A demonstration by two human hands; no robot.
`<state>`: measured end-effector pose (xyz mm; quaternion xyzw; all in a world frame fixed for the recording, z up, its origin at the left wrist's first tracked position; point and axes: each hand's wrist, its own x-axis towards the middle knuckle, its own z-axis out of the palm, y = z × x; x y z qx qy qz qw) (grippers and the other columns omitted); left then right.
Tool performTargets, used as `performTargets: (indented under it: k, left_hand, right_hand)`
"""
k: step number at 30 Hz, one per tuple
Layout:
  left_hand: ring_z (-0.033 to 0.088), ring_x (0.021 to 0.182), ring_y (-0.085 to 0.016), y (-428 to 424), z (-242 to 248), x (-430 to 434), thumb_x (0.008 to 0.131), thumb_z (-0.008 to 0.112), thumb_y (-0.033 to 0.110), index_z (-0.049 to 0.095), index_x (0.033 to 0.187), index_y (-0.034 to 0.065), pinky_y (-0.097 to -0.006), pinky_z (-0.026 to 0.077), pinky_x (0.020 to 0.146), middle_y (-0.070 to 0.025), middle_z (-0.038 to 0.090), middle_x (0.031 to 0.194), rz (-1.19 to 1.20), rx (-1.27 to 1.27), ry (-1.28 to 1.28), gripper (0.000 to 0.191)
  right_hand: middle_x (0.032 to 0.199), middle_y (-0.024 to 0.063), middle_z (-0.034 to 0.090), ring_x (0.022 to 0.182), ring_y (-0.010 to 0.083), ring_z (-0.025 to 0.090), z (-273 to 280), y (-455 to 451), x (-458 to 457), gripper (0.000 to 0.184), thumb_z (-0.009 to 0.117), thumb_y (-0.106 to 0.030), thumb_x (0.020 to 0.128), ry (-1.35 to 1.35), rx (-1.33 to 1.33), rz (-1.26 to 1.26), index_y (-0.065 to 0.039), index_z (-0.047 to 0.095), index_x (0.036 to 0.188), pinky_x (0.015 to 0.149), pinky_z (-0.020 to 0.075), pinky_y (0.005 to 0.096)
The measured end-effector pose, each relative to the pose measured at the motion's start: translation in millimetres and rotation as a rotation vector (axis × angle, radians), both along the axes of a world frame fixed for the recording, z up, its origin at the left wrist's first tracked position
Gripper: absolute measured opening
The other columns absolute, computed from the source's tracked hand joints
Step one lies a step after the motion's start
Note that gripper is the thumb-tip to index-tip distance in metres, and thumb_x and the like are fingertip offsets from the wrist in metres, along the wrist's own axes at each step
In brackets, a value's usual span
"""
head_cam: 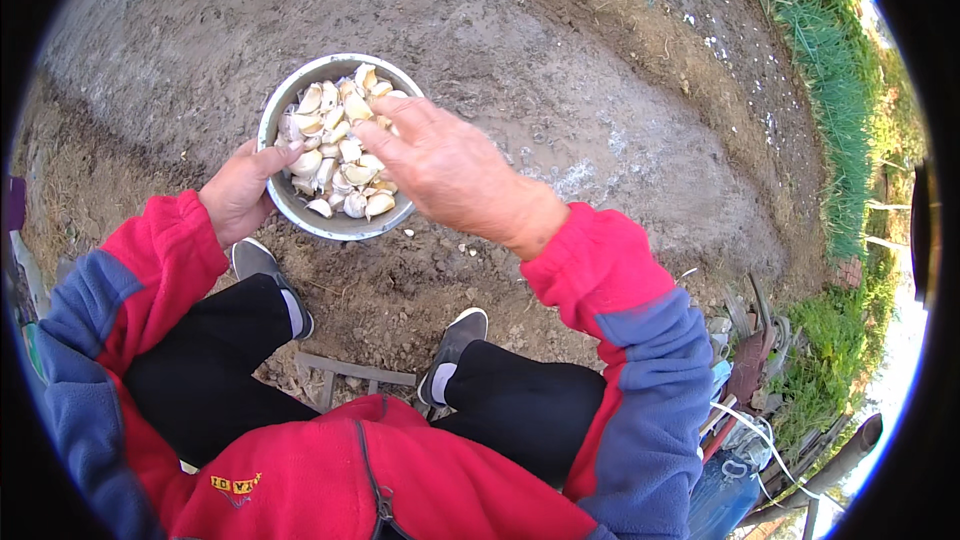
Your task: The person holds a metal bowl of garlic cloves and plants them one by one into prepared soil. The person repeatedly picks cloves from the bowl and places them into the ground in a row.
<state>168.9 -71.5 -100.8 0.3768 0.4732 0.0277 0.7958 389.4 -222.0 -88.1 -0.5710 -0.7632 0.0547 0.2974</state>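
Note:
My left hand [244,184] grips the near left rim of a round metal bowl [337,226], its thumb over the edge. Garlic cloves [330,157], many in pale skins, fill much of the bowl. Over the bowl's right side reaches my right hand [457,169], its fingertips among the cloves. Whether those fingers pinch a clove cannot be told, as the hand hides part of the heap. The bowl is held above bare soil [525,97].
Small white pieces lie on the soil at the upper right, beside a strip of green plants [825,90]. Below my knees is a wooden stool or frame [356,370]. At the lower right are a blue plastic container [724,491], white cord and wood pieces.

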Motion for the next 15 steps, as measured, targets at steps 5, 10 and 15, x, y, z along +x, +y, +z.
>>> performTargets:
  k: [5,10,15]
  left_hand:
    - [0.063,0.108,-0.022,6,-17,-8,0.095,0.058,0.015,0.048,0.132,0.0025,-0.039,0.052,0.095,-0.0114,0.062,0.123,-0.023,-0.045,-0.005,0.04]
    - [0.063,0.106,-0.022,12,-62,-47,0.095,0.055,0.013,0.051,0.129,0.0022,-0.04,0.052,0.093,-0.0112,0.063,0.119,0.012,-0.063,0.012,0.036]
    - [0.066,0.102,-0.021,13,-95,-90,0.094,0.057,0.013,0.051,0.13,0.0045,-0.0382,0.055,0.087,-0.0097,0.064,0.118,0.066,-0.049,0.029,0.037]
  right_hand:
    - [0.117,0.0292,0.051,0.101,0.0351,0.057,-48,25,-55,0.046,0.059,-0.014,0.079,-0.178,-0.057,-0.204,0.006,0.055,0.121,0.08,0.053,0.0396]
    - [0.119,0.0305,0.049,0.099,0.0361,0.056,-93,45,-117,0.038,0.061,-0.012,0.075,0.06,-0.121,-0.356,0.008,0.058,0.108,0.076,0.0533,0.0385]
    - [0.106,0.0226,0.05,0.095,0.0348,0.055,-113,44,-162,0.022,0.06,-0.007,0.074,0.216,-0.241,-0.348,0.003,0.058,0.094,0.077,0.0512,0.04]
